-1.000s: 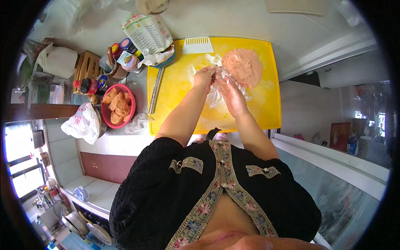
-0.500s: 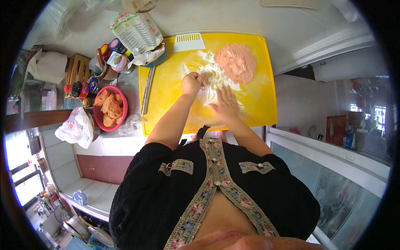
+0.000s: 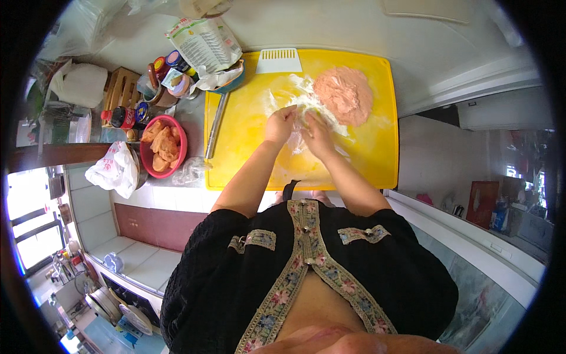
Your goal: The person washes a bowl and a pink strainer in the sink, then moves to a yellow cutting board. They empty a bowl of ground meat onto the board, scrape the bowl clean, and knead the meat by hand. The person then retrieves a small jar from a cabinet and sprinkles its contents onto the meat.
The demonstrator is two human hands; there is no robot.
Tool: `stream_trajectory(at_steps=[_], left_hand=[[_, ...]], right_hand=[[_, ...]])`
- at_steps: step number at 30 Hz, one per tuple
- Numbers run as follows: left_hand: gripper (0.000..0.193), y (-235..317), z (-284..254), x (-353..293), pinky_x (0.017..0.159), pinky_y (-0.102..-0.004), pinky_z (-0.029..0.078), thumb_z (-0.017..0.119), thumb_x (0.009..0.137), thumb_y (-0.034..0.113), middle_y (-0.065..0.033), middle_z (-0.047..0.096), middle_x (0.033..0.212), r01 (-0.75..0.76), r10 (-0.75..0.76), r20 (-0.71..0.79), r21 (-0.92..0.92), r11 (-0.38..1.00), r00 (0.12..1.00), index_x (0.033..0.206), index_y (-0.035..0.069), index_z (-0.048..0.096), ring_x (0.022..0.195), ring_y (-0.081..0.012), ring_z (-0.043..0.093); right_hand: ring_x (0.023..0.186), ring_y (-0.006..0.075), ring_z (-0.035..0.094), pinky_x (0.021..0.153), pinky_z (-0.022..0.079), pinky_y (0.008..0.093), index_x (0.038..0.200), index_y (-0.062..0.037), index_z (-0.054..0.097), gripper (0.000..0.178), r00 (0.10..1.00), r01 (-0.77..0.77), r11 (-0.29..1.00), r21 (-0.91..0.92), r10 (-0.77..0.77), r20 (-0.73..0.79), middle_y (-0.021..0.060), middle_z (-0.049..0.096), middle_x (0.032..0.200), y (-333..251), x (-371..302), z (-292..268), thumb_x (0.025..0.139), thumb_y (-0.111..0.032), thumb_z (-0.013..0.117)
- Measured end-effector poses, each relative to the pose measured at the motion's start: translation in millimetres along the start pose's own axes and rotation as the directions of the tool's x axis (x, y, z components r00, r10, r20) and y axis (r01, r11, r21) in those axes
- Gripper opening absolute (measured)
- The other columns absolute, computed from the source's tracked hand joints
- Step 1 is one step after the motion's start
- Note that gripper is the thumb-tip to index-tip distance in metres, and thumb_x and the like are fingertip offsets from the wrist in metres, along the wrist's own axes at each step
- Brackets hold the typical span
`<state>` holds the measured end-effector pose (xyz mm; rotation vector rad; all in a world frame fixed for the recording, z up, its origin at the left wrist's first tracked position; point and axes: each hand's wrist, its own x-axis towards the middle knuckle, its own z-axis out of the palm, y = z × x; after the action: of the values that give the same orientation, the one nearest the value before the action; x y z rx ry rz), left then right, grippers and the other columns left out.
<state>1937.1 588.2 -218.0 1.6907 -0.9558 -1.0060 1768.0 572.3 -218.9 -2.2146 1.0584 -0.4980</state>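
Bright on the grey bench (image 3: 197, 115), the yellow board (image 3: 359, 159) carries a patch of white powder (image 3: 302, 88), with a slotted white scraper (image 3: 278, 61) beyond it. Over the near part of that powder I hold my left hand (image 3: 278, 125), fingers curled in together; whether they pinch anything I cannot tell. Just beside it, my right hand (image 3: 319, 137) reaches forward, fingers stretched out and slightly apart. Farther right, a soft pink mound (image 3: 343, 96) sits touching the powder, and a metal rod (image 3: 217, 126) lies along the board's left edge
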Motion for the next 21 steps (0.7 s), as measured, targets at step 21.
stream_trajectory(at_steps=[21], left_hand=[[0.027,40.5,49.0,-2.9,0.076,-0.0329,0.052,0.061,0.099,0.015,-0.0125,0.070,0.100,0.324,-0.364,0.017,-0.499,0.804,0.931,0.115,-0.007,0.065,0.084,-0.0195,0.064]], right_hand=[[0.155,0.0309,0.017,0.126,0.011,0.0484,0.157,-0.0046,0.032,0.068,0.988,-0.051,0.850,-0.524,0.121,0.099,0.0138,0.019,0.167,-51.5,-1.2,-43.5,0.093,-0.013,0.052]])
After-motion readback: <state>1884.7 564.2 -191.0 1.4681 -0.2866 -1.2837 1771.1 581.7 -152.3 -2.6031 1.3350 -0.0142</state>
